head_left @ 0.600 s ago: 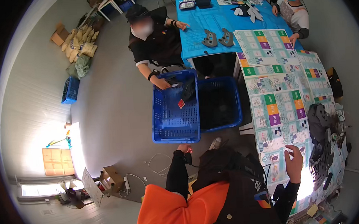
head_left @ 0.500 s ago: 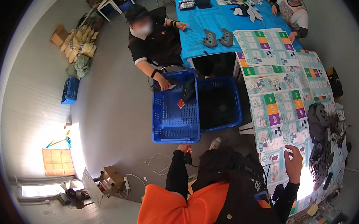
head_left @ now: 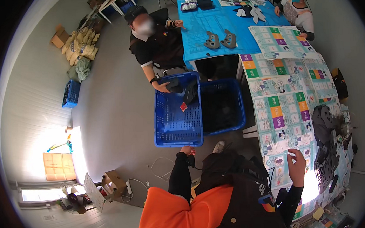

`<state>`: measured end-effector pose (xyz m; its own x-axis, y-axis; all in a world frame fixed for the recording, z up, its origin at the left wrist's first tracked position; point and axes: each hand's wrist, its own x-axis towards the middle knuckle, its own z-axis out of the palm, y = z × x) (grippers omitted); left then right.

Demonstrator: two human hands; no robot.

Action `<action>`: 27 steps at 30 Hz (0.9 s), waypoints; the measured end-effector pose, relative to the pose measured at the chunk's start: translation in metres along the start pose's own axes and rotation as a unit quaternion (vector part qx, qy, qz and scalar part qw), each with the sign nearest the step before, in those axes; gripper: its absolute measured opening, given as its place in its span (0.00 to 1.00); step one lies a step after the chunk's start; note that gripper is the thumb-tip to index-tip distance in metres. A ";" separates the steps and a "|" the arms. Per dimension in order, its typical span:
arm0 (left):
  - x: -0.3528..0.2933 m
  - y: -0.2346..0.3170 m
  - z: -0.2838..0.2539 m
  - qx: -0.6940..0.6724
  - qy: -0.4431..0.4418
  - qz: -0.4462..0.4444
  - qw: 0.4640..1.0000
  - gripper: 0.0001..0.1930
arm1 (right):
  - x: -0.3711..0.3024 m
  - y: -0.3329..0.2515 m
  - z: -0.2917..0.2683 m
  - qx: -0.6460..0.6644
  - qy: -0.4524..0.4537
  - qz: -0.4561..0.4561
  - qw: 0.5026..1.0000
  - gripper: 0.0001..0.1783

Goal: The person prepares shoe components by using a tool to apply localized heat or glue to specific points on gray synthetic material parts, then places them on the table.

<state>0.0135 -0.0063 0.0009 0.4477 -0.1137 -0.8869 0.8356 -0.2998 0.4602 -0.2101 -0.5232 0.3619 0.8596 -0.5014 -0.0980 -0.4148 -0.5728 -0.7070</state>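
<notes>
A blue plastic crate (head_left: 178, 132) with slotted walls is in front of me. My left hand (head_left: 187, 150) is closed at its near rim, fingers partly hidden. Inside the crate lie a black bundle (head_left: 190, 91) and a small red packet (head_left: 183, 107). A seated co-worker's hand (head_left: 163, 87) holds a dark grey piece (head_left: 173, 85) over the far end. My right hand (head_left: 296, 168) holds nothing, thumb apart from lightly bent fingers, above the printed sheets (head_left: 276, 138) on the table.
A second blue crate (head_left: 244, 121) stands right of the first. Dark grey shaped pieces (head_left: 323, 125) pile up along the right. More grey pieces (head_left: 229, 39) lie on the blue-covered table (head_left: 202, 24). Another person (head_left: 303, 14) is at its far right. A white cable (head_left: 162, 166) crosses the floor.
The seated co-worker's hand now has a dark grey piece at the crate instead of a small whitish thing. The top printed sheet has shifted right and away. My hands have barely moved.
</notes>
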 end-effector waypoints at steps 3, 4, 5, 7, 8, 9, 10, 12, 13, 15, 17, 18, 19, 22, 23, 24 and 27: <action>0.000 0.003 0.004 -0.014 0.001 0.000 1.000 0.10 | 0.001 0.003 -0.001 -0.004 0.000 -0.004 1.000 0.13; 0.000 0.004 0.005 -0.010 0.008 -0.004 1.000 0.11 | 0.001 0.003 -0.001 -0.004 -0.001 -0.005 1.000 0.13; 0.000 0.004 0.005 -0.005 0.015 -0.009 1.000 0.11 | 0.002 0.004 -0.001 -0.005 -0.002 -0.006 1.000 0.13; 0.000 0.004 0.001 -0.006 0.008 0.001 1.000 0.13 | 0.002 0.006 0.000 0.000 -0.003 -0.008 1.000 0.13; 0.000 0.004 -0.001 -0.005 0.000 0.010 1.000 0.14 | 0.002 0.006 0.000 0.003 -0.003 -0.009 1.000 0.13; 0.000 0.005 0.001 -0.005 -0.002 0.010 1.000 0.14 | 0.002 0.007 0.000 0.002 -0.003 -0.008 1.000 0.13; 0.000 0.005 0.004 -0.007 0.000 0.006 1.000 0.15 | 0.002 0.008 0.000 0.001 -0.004 -0.005 1.000 0.13; -0.001 0.007 0.006 -0.009 0.002 0.003 1.000 0.16 | 0.002 0.008 0.000 0.001 -0.004 -0.002 1.000 0.13; -0.001 0.007 0.006 -0.010 -0.001 0.002 1.000 0.16 | 0.002 0.008 0.000 0.002 -0.006 0.001 1.000 0.13; -0.001 0.008 0.007 -0.011 -0.005 0.000 1.000 0.16 | 0.002 0.009 0.000 0.004 -0.007 0.004 1.000 0.13; -0.001 0.009 0.008 -0.008 -0.002 0.000 1.000 0.16 | 0.002 0.010 -0.001 0.005 -0.007 0.004 1.000 0.13; 0.000 0.010 0.006 -0.007 -0.001 0.001 1.000 0.16 | 0.002 0.011 0.000 0.007 -0.007 0.003 1.000 0.13; 0.001 0.010 0.001 0.000 -0.021 0.010 1.000 0.16 | 0.003 0.011 0.000 0.009 -0.008 0.001 1.000 0.13; 0.002 0.007 0.004 0.018 -0.037 0.021 0.999 0.15 | 0.001 0.014 0.001 0.003 -0.008 0.003 1.000 0.13; 0.003 0.006 0.008 0.027 -0.030 0.025 0.999 0.15 | 0.000 0.015 0.001 -0.002 -0.007 0.005 1.000 0.13; 0.003 0.006 0.006 0.028 -0.029 0.025 0.999 0.15 | -0.001 0.014 0.002 -0.001 -0.007 0.006 1.000 0.13; 0.005 0.006 -0.003 0.027 -0.052 0.022 0.998 0.16 | 0.000 0.013 0.003 0.009 -0.009 0.008 1.000 0.13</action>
<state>0.0218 -0.0054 -0.0011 0.4463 -0.2243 -0.8663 0.7964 -0.3419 0.4988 -0.2150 -0.5285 0.3507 0.8577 -0.4996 -0.1217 -0.4239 -0.5529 -0.7173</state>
